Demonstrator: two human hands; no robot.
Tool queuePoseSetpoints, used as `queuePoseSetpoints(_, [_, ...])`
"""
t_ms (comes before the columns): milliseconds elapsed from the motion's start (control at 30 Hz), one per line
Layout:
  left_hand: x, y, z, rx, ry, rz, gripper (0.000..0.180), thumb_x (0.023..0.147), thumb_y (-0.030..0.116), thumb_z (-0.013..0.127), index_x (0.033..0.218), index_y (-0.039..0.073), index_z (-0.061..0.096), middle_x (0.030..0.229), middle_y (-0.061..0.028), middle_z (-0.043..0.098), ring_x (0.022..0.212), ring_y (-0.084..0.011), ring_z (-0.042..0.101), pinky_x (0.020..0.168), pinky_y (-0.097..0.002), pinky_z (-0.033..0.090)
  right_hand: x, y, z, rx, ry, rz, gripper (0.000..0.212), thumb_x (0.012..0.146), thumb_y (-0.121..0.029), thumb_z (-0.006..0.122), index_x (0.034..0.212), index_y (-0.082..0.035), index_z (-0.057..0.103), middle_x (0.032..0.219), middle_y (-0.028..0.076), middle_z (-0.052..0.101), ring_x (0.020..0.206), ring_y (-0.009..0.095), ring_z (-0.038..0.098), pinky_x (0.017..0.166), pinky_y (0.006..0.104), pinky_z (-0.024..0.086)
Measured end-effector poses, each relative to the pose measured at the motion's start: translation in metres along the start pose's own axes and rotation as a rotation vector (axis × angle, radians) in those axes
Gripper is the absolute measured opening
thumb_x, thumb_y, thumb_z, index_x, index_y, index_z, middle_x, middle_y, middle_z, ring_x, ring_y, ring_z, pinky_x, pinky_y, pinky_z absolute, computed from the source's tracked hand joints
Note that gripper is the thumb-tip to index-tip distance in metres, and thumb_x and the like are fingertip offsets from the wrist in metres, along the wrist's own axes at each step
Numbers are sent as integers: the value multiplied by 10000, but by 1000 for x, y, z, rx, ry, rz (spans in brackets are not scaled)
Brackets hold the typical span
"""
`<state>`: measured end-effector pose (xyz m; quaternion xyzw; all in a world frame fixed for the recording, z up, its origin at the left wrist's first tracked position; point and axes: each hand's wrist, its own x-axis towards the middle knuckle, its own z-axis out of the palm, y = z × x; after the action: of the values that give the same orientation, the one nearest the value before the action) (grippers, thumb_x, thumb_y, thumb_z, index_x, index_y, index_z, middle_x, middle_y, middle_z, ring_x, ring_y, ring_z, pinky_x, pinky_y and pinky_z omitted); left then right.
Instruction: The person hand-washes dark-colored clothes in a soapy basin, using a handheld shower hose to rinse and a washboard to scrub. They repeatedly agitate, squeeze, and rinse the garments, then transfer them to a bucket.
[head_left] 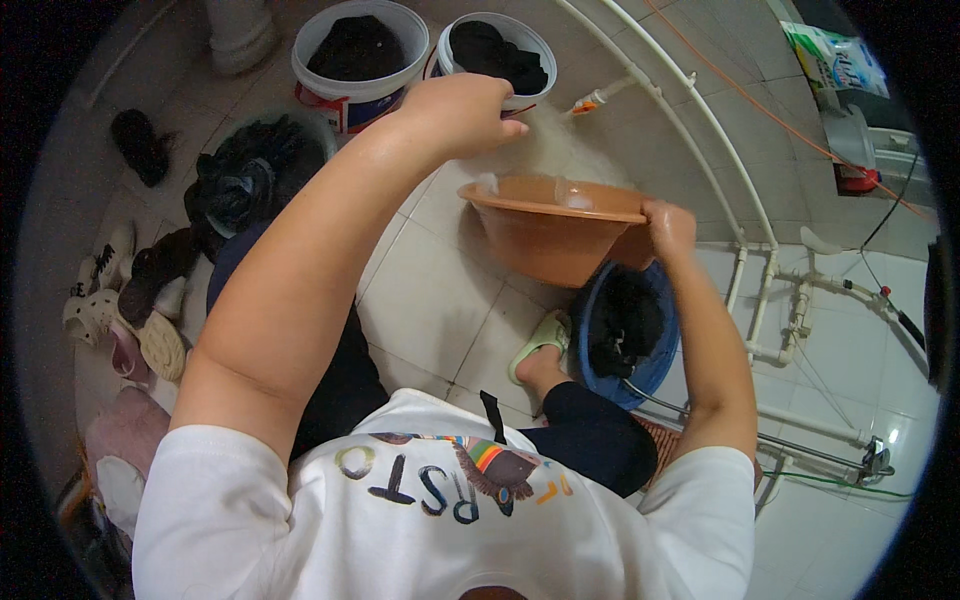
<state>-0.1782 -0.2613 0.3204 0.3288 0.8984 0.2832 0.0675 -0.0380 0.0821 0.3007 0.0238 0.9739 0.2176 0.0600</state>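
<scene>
My right hand (670,228) grips the right rim of an orange-brown plastic basin (545,235). The basin is raised above the tiles and tipped away from me, with white suds clinging to its rim. Foamy water (560,145) lies on the floor beyond it. My left hand (465,115) hovers in front of two white buckets, apart from the basin; its fingers are mostly hidden. Dark wet cloth fills the left bucket (308,75), and more dark cloth is in the right bucket (548,60).
A blue tub (660,375) of dark laundry stands by my green slipper (540,340). At the left, dark cloth heaps in another tub (322,140); several shoes (110,310) lie near it. White pipes (715,135) run along the right wall, with an orange-handled valve (588,102).
</scene>
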Motion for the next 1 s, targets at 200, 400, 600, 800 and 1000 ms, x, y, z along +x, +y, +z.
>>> queuePoseSetpoints(200, [-2, -1, -1, 72, -53, -26, 405, 788, 403, 537, 1033, 82, 570, 961, -94, 618, 900, -252, 591, 735, -378, 476, 30, -15, -23, -140, 119, -165, 93, 721, -106, 483, 658, -102, 551, 740, 64, 562, 789, 244, 564, 751, 379, 431])
queuePoseSetpoints(400, [0, 2, -1, 38, -108, -46, 392, 779, 394, 569, 1048, 109, 562, 946, -104, 623, 887, -281, 586, 734, -383, 466, 59, -29, -29, -247, 196, -256, 57, 705, -93, 539, 717, -122, 587, 782, 46, 563, 800, 221, 558, 833, 389, 402])
queuePoseSetpoints(600, [-1, 1, 0, 69, -98, -65, 401, 773, 410, 570, 1046, 116, 562, 949, -104, 621, 900, -284, 583, 741, -389, 466, 72, -31, -24, -183, 342, -295, 84, 708, -101, 512, 676, -118, 587, 764, 52, 552, 779, 226, 554, 895, 409, 384])
queuePoseSetpoints(800, [-2, -1, 0, 88, -118, -48, 380, 798, 397, 534, 1017, 92, 591, 956, -108, 622, 886, -257, 600, 737, -387, 482, 76, -30, -19, -159, 383, -296, 89, 703, -106, 510, 675, -127, 592, 751, 58, 543, 775, 228, 552, 910, 420, 378])
queuePoseSetpoints(1000, [-4, -2, 3, 97, -98, -47, 383, 795, 395, 531, 1023, 93, 592, 963, -106, 622, 890, -257, 599, 741, -387, 482, 71, -36, -19, -164, 340, -284, 76, 696, -116, 519, 675, -119, 592, 760, 60, 544, 798, 235, 552, 906, 435, 378])
